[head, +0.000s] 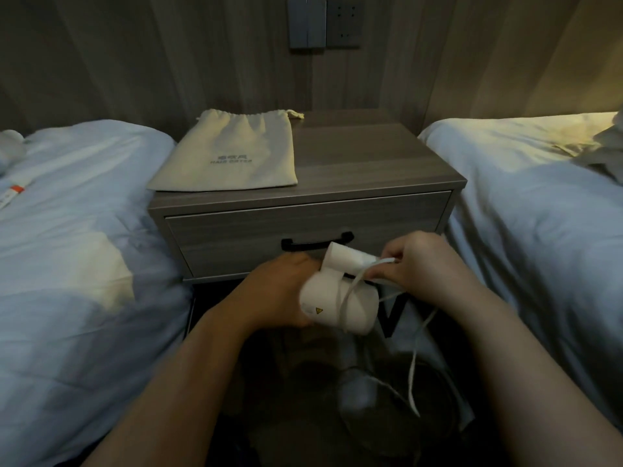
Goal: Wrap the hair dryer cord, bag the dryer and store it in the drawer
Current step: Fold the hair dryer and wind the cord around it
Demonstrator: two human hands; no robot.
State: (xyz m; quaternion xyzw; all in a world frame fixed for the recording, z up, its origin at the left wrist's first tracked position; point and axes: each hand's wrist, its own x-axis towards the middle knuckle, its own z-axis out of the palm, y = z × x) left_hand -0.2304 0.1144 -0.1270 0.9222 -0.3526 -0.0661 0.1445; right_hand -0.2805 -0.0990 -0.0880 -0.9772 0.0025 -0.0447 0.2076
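Note:
I hold a white hair dryer (pixel 332 306) in front of the nightstand, below its drawer (pixel 236 237), which is closed and has a black handle (pixel 303 245). My left hand (pixel 279 293) grips the dryer's barrel from the left. My right hand (pixel 418 264) pinches the white cord (pixel 349 294) by the folded handle. One loop of cord crosses the barrel, and the rest hangs down toward the dark floor. A beige drawstring bag (pixel 229 153) printed "HAIR DRYER" lies flat on the left half of the nightstand top.
The grey nightstand (pixel 371 156) stands between two beds with white bedding, one on the left (pixel 74 247) and one on the right (pixel 539 214). Wall switches and a socket (pixel 323 21) sit above it. A round dark object (pixel 387 416) lies on the floor under my arms.

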